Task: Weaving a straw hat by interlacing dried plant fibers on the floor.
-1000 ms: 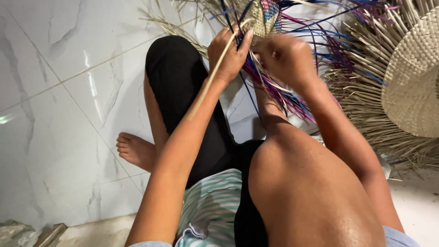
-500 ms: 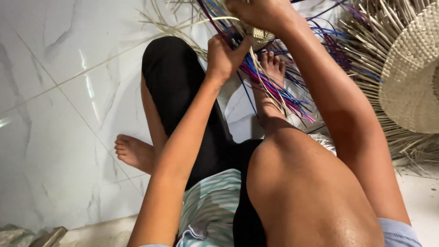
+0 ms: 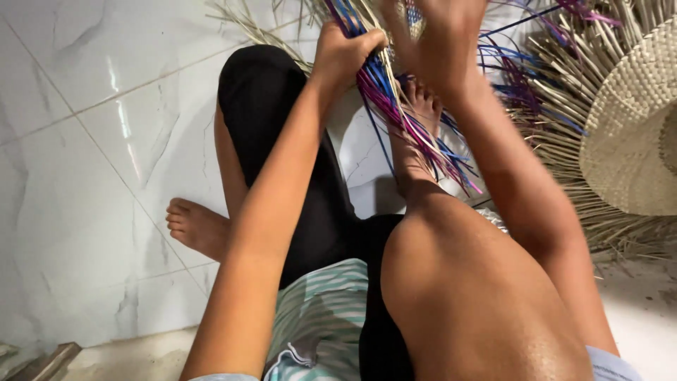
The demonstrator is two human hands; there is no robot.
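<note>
Left hand (image 3: 343, 53) is clamped tight on the blue and purple strands (image 3: 395, 106) above the foot; right hand (image 3: 437, 42) is blurry with fingers spread, woven straw mat (image 3: 627, 134) just beside it.

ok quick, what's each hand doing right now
left hand: closed on a bundle of blue and purple strips
right hand: fingers spread over the strips, blurred, grip cannot be told

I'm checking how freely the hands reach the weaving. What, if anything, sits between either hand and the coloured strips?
Nothing visible does. The left hand already has its grip closed on the bundle of blue and purple strips, and the right hand, fingers spread, is at the same bundle near the top edge.
</note>
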